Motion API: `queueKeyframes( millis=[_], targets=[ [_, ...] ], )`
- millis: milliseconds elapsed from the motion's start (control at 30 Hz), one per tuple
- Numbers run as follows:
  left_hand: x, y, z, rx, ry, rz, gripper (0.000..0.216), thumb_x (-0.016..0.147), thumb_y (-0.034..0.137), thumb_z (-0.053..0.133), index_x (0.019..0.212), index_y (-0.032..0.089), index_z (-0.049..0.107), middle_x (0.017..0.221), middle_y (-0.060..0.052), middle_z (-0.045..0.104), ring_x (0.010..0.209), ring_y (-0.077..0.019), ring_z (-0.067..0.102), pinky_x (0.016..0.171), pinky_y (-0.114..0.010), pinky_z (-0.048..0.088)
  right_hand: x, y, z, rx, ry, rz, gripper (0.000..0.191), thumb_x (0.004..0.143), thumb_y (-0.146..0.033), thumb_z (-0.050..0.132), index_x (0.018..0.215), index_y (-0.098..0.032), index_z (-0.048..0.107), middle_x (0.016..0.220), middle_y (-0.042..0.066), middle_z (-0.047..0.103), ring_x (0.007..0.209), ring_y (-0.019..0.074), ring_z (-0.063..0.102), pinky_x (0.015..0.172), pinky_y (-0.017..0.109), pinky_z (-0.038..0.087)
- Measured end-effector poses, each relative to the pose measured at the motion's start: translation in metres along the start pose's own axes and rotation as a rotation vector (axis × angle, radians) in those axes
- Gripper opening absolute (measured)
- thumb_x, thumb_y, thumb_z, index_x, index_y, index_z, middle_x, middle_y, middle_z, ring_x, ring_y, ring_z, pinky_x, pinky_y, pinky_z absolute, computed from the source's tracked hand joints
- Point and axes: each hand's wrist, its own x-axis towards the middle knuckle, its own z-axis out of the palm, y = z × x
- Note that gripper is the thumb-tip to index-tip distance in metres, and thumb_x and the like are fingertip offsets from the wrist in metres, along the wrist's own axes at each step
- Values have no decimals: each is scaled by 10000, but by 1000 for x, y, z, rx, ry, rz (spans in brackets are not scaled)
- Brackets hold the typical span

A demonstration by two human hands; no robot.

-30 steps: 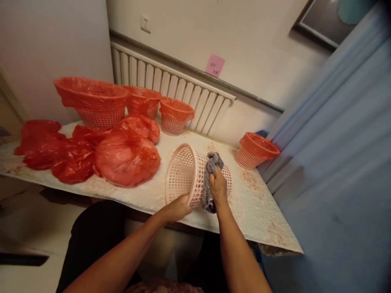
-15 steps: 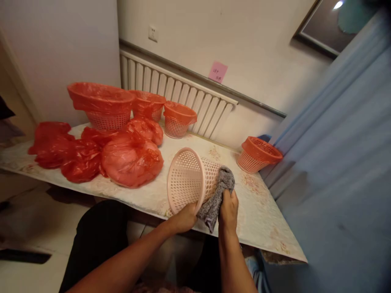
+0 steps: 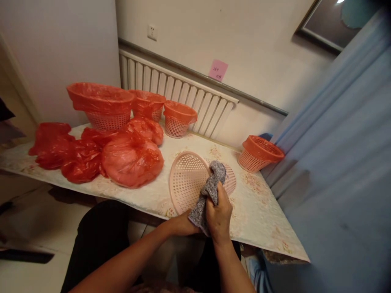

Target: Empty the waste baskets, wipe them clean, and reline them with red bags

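Observation:
A pale pink perforated plastic basket [image 3: 186,179] lies on its side on the table, its mouth turned left toward me. My left hand [image 3: 183,224] grips its rim at the near edge; the fingertips are hidden behind the cloth. A grey fuzzy cloth [image 3: 203,203] is bunched in my right hand [image 3: 220,213], whose fingers are closed around it. The cloth lies over the near side of the basket, by the rim, and its lower end hangs beside my left hand.
Red plastic bags [image 3: 131,158] heap on the left of the floral-covered table [image 3: 269,211]. Several bag-lined baskets stand behind, including a large one [image 3: 106,118] and a small one [image 3: 177,126]. Another lined basket [image 3: 255,158] stands right, by a blue curtain [image 3: 330,183]. A radiator [image 3: 171,87] lines the wall.
My right hand and the cloth have moved left and nearer to the basket's rim. The basket has turned and tilted, so its mouth faces more upward toward me.

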Motion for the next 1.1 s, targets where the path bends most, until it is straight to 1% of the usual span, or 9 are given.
queueKeyframes(
  millis=[100,233,400,633,767,833,933,1000,1100],
  targets=[
    [-6,0,-2,-47,5,-28,447,687,225,722,1117,133,642,1124,-96,682,1063,-255,590,1047,-445,419,-6,-3,-3,24,20,35,546,785,-122,432,1323,-171,515,1300,120,586,1225,246,532,1030,439,428],
    [-6,4,10,-78,79,5,568,673,157,689,1227,124,567,1253,-122,618,1131,-257,556,1081,-413,384,-10,-7,-4,68,3,89,525,799,-156,432,1314,-181,527,1290,119,591,1210,265,537,1008,456,435],
    [-4,14,18,-91,122,41,515,712,175,646,1216,99,576,1252,-142,613,1159,-275,535,1077,-411,384,-12,-6,-9,158,-47,150,460,815,-194,434,1256,-197,569,1175,94,643,1118,249,575,940,405,463],
    [-11,20,6,-102,116,95,414,679,141,667,1091,109,659,1058,-79,703,1029,-277,592,969,-355,460,-12,6,-12,323,-99,318,267,843,-280,463,1014,-183,644,904,42,675,845,197,607,753,295,477],
    [-10,27,-7,-54,270,52,365,753,113,560,1109,126,639,1036,-60,691,987,-219,598,923,-320,473,-14,19,-3,286,-27,401,273,844,-294,468,1028,-180,634,921,45,677,859,199,604,776,298,470],
    [-9,29,-12,-11,340,1,360,775,100,497,1107,125,633,998,-52,685,949,-195,599,899,-309,478,-16,24,3,250,-28,371,312,837,-262,453,1084,-182,625,984,61,676,932,213,606,832,326,471],
    [-8,31,-18,40,388,-24,397,781,96,453,1142,119,616,976,-45,675,914,-178,597,886,-300,477,-21,29,11,220,-45,260,401,828,-201,417,1189,-179,592,1092,91,658,1099,234,575,949,400,451],
    [-8,32,-21,41,404,-2,455,771,84,434,1197,130,590,1034,-47,671,949,-175,596,925,-301,462,-25,29,16,197,-60,168,442,830,-168,401,1238,-182,569,1188,107,630,1212,241,521,1026,454,407],
    [-8,33,-24,12,421,50,540,730,50,417,1244,142,558,1151,-55,653,1052,-181,582,1013,-320,418,-30,24,23,140,-87,-11,513,831,-132,396,1330,-188,506,1377,119,514,1345,250,400,1092,515,339]
  ],
)
